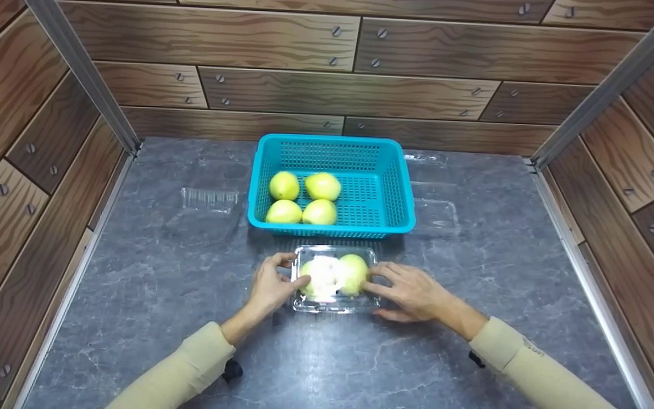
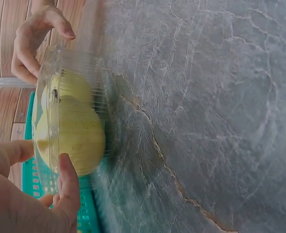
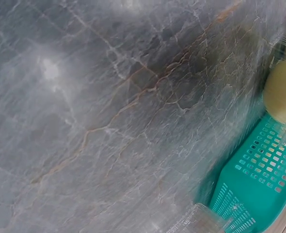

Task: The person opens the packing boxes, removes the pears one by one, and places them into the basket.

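Observation:
A clear plastic clamshell box with two yellow, lemon-like fruits inside stands in front of the basket. Its lid lies over the fruits; glare hides part of it, and I cannot tell whether it is latched. My left hand grips the box's left side, thumb over the lid and fingers at the far corner. At the right side, the fingers of my right hand touch the lid's edge, with the thumb spread toward the near corner. The left wrist view shows the box between both hands.
Behind the box is a turquoise basket with several more yellow fruits in its left half. Clear plastic pieces lie left and right of it on the grey marbled table. Wood-patterned walls enclose the back and sides.

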`<state>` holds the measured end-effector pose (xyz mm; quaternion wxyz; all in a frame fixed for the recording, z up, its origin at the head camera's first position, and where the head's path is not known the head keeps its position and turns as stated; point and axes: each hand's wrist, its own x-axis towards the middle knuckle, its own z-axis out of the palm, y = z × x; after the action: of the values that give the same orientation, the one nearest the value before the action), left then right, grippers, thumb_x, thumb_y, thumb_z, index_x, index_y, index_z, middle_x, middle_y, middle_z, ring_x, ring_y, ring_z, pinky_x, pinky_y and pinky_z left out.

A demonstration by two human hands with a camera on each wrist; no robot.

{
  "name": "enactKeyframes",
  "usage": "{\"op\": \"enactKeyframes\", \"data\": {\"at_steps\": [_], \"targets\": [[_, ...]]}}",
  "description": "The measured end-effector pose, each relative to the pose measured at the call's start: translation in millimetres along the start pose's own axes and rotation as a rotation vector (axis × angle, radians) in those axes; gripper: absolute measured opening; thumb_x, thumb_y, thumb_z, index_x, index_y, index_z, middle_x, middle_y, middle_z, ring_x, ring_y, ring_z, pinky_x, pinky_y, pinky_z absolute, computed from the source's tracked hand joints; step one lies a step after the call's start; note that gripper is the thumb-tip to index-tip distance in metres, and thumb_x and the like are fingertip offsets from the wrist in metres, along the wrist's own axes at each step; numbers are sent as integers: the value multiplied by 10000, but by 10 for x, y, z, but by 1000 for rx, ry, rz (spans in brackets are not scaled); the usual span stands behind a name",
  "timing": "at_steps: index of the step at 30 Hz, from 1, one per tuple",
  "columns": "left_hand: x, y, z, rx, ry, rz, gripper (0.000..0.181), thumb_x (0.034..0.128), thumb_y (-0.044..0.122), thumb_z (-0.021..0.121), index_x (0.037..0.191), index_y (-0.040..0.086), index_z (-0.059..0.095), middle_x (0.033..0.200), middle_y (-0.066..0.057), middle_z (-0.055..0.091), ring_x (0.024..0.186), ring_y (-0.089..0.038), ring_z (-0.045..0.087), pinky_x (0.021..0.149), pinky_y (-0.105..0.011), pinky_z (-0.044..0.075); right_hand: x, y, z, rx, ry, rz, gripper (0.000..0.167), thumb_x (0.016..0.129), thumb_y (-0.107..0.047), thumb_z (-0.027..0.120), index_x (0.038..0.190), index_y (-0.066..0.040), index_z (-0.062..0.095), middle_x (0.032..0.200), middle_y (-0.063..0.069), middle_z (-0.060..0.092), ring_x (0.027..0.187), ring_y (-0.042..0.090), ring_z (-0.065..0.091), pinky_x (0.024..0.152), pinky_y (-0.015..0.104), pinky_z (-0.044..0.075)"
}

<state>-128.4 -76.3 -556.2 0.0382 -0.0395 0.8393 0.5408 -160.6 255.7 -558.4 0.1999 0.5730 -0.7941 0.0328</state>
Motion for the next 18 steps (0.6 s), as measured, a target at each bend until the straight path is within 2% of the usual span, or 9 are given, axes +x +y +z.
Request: {"op": "enactKeyframes", "data": {"at_steps": [9, 18], "targets": [[62, -5, -40, -62, -43, -27, 549, 833, 147, 861, 1324, 3, 662, 1165, -199, 637, 698, -118, 640, 555, -210, 561, 15, -70, 8, -11, 0, 22, 652, 799, -532, 864, 1340, -224, 671, 1259, 71, 668, 1107, 225, 673, 845, 315, 666], [160, -22, -122, -31, -79, 7, 513, 831, 137, 863, 1290, -9, 683, 1140, -192, 667, 759, -149, 628, 643, -216, 562, 65, -185, 62, -51, 76, 3, 689, 759, -598, 871, 1301, -208, 700, 1181, 63, 678, 978, 184, 654, 714, 260, 635]]}}
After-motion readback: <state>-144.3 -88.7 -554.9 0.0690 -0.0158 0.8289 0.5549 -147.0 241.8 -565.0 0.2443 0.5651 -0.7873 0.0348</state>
